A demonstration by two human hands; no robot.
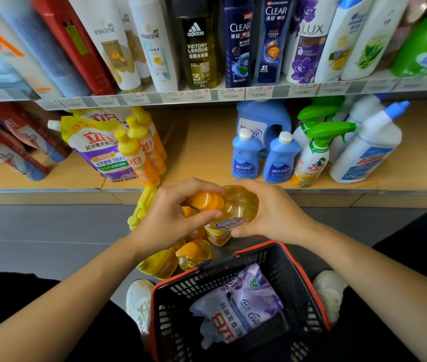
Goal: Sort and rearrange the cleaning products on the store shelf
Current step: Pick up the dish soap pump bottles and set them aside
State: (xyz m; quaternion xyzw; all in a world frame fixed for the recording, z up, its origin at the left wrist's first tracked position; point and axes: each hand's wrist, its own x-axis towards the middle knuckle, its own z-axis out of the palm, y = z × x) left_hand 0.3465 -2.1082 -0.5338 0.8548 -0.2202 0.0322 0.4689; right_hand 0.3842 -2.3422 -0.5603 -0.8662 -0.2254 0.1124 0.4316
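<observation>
Both hands hold one clear yellow detergent bottle [241,205] just in front of the lower shelf's edge. My left hand [173,218] grips its orange cap, and my right hand [272,212] wraps the body from the right. Below them, more yellow bottles [194,253] stand on the grey floor. On the wooden lower shelf [202,147], several small orange-and-yellow bottles [139,155] line up beside a purple-and-yellow refill pouch [94,145]. Two small blue bottles [262,160] stand to the right of the gap.
A black basket with a red rim [319,296] sits between my feet and holds a lilac refill pouch [241,307]. Green-trigger sprayers [314,155] and white bottles with blue caps [369,150] fill the shelf's right. Shampoo bottles [235,43] line the upper shelf.
</observation>
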